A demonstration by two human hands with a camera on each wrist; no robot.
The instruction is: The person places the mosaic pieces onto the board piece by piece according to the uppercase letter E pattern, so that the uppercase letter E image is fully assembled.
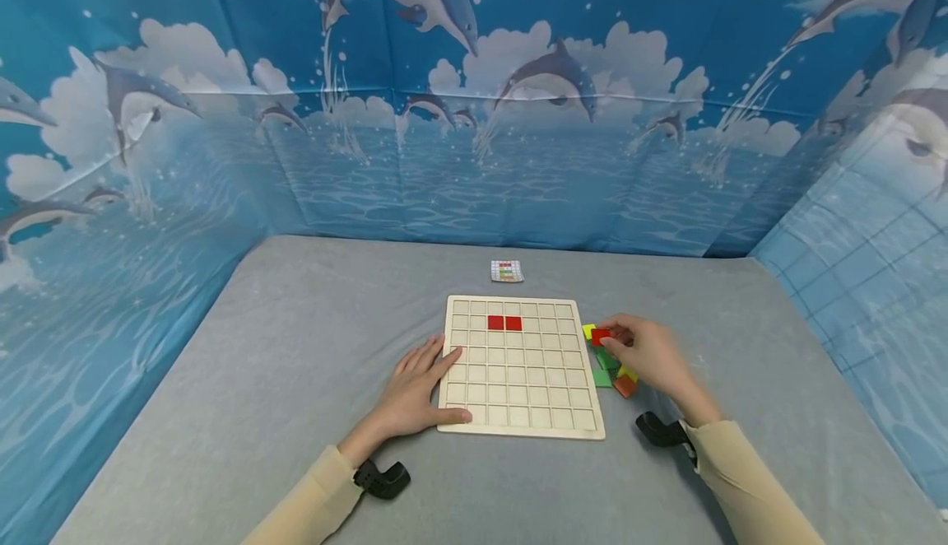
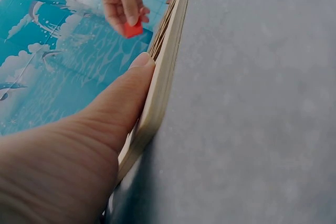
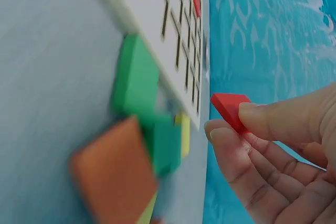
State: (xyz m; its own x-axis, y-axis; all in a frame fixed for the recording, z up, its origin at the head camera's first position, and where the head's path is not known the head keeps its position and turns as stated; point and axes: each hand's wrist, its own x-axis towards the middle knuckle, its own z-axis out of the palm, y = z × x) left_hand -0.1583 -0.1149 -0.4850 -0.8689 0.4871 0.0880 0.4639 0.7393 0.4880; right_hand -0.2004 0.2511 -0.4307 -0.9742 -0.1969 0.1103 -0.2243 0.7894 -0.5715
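A pale wooden grid board (image 1: 518,376) lies on the grey table, with two red square tiles (image 1: 504,323) side by side in its second row from the far edge. My left hand (image 1: 415,393) rests along the board's left edge, fingers spread, thumb on the near left corner. Between thumb and fingertips my right hand (image 1: 652,356) pinches another red tile (image 3: 231,109), raised above the loose tiles right of the board. Among those are green tiles (image 3: 137,77), an orange tile (image 3: 115,171) and a yellow tile (image 1: 588,331).
A small card with a coloured grid pattern (image 1: 507,271) lies beyond the board's far edge. The grey table (image 1: 333,306) meets a blue dolphin-print curtain (image 1: 444,183) at the back and sides. Each wrist carries a black camera mount (image 1: 383,479).
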